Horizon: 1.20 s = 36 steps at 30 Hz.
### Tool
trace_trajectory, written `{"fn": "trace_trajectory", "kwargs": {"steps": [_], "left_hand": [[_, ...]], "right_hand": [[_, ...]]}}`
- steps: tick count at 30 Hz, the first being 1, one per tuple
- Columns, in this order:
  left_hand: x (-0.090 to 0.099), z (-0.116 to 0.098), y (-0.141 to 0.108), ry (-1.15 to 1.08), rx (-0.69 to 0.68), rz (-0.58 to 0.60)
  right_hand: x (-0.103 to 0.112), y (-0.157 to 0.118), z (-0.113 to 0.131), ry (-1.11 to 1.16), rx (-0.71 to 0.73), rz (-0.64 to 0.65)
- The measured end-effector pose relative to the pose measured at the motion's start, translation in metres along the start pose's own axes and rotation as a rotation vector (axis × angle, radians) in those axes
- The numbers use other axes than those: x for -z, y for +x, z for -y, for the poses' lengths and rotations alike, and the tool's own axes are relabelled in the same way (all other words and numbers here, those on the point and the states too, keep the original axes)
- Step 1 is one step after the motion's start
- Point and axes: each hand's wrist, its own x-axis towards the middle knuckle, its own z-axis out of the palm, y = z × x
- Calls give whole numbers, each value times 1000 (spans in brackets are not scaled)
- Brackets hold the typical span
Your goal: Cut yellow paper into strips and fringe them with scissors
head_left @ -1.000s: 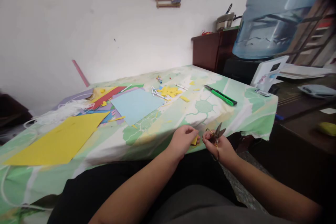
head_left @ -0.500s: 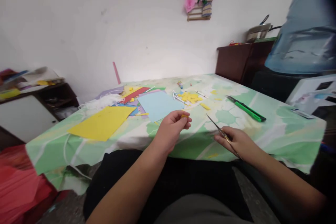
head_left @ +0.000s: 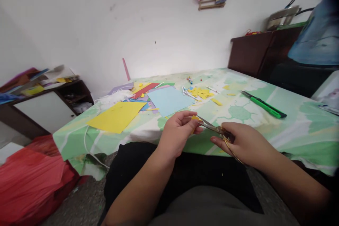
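Yellow paper scrap (head_left: 195, 118) sits pinched between the thumb and fingers of the left hand (head_left: 178, 132), held up just in front of the surface's near edge, above the lap. Scissors (head_left: 212, 126) with gold-coloured handles point at it from the right hand (head_left: 242, 143), whose fingers are closed about the handles; the blades are a little parted and reach the scrap, though whether they bite into it cannot be told.

Beyond the hands, on the surface (head_left: 235, 112) with its green-and-white cloth, lie a light blue sheet (head_left: 171, 100), a heap of yellow cuttings (head_left: 203, 93) with white pens (head_left: 187, 93) beside it, and a green utility knife (head_left: 267, 106) to the right. Further left are a large yellow sheet (head_left: 118, 116) and tangled white cord (head_left: 116, 97).

Print on the white panel (head_left: 329, 90) is too blurred to read. Fingers cover part of the scrap; the blue water bottle (head_left: 316, 39) is cut off at the right.
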Motion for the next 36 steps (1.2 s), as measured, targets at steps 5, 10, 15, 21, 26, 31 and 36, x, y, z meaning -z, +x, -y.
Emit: {"fn": "trace_trajectory", "kwargs": {"steps": [5,10,15,21,26,31,36], "left_hand": [[0,5,-4,102,4,33],[0,6,-5,194,34,35],[1,6,-5,277,59,39],[0,7,-6,329,45,82],[0,12,-5,326,25,108],[0,15,-5,306,-3,123],[-1,14,-6,283,-20,133]], "right_hand": [[-1,-1,-1,-51,-34,42],[0,-1,4,-58,-22,99],[1,0,9,-64,-9,157],[-2,-3,8,-41,8,155],[-2,-4,7,-34,13,147],[-2,-6,6,-16,12,150],[-5,-6,3,-19,23,152]]}}
